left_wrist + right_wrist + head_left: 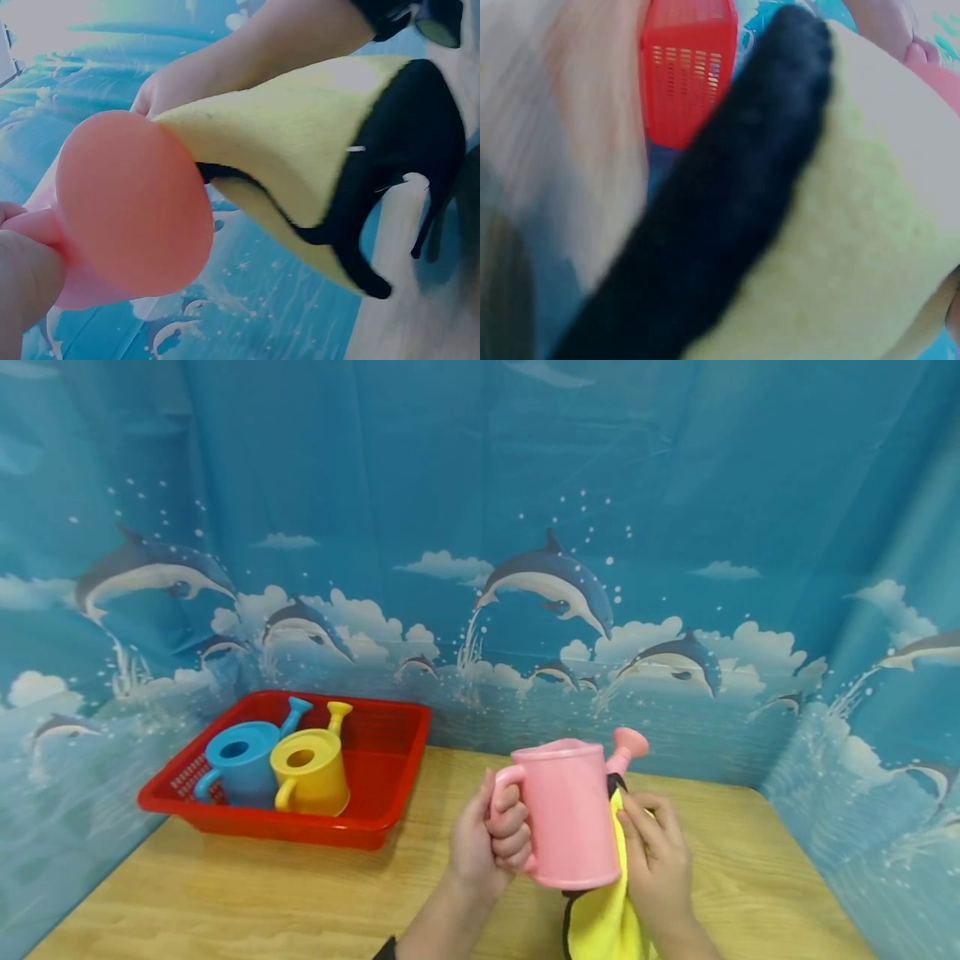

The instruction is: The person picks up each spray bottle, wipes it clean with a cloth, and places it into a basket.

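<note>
A pink toy watering can (570, 818) is held up above the table, its spout pointing to the right. My left hand (491, 835) grips its handle, fingers curled round it. On the can's right side, my right hand (656, 852) pinches a yellow cloth (607, 914) with black edging, which lies against the can below the spout and hangs down. The left wrist view shows the can's round base (135, 202) with the cloth (277, 127) beside it. In the right wrist view the cloth (855, 225) covers much of the picture, hiding most of the can.
A red plastic basket (300, 831) stands at the back left of the wooden table (285, 893). Inside it are a blue watering can (251, 777) and a yellow watering can (315, 781). A blue dolphin-print curtain (465, 460) hangs behind and along the sides.
</note>
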Demonstrator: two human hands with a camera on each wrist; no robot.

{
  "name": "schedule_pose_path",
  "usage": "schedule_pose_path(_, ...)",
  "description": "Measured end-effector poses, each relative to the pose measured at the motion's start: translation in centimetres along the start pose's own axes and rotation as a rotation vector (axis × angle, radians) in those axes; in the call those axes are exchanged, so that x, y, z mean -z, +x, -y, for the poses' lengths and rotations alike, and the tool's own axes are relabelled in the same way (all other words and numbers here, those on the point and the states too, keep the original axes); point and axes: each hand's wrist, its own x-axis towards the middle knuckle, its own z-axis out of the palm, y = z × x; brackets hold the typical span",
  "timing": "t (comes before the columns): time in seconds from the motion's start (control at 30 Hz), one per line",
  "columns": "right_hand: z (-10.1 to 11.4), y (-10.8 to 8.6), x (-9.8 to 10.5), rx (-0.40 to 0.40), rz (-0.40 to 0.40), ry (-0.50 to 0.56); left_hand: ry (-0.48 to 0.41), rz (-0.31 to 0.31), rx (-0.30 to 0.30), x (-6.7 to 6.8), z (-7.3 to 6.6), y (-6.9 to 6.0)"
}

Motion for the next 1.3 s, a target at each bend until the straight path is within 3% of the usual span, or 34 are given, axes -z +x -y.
schedule_pose_path(0.13, 0.3, -0.7, -0.6, 0.029, 0.009, 0.034, -0.031, 0.012, -0.108, 0.2, -0.7, 0.0)
schedule_pose_path(0.3, 0.2, -1.0, -0.8, 0.097, 0.003, 0.045, -0.067, 0.003, -0.142, 0.6, -1.3, 0.0)
schedule_pose_path(0.43, -0.1, -0.6, -0.5, 0.117, 0.004, 0.057, -0.100, 0.027, -0.107, 0.7, -1.2, 0.1)
schedule_pose_path(0.53, -0.4, -0.1, -0.1, 0.114, -0.014, 0.033, -0.120, 0.080, -0.052, 0.6, -0.8, 0.0)
schedule_pose_path(0.73, -1.2, 0.7, 0.6, 0.176, -0.056, -0.162, -0.089, 0.184, 0.003, -0.1, 0.4, 0.0)
schedule_pose_path(0.83, -1.7, 1.3, 1.1, 0.191, -0.062, -0.242, -0.066, 0.191, 0.019, -0.6, 0.9, -0.1)
schedule_pose_path(1.0, -2.5, 2.5, 2.6, 0.130, -0.125, -0.336, -0.077, 0.190, 0.065, -1.2, 1.5, -0.3)
schedule_pose_path(1.17, -2.4, 2.9, 2.8, 0.104, -0.236, -0.298, -0.135, 0.224, 0.076, -1.3, 1.5, -0.3)
schedule_pose_path(1.3, -1.7, 2.2, 1.6, 0.101, -0.248, -0.148, -0.142, 0.214, 0.038, -1.3, 1.2, -0.2)
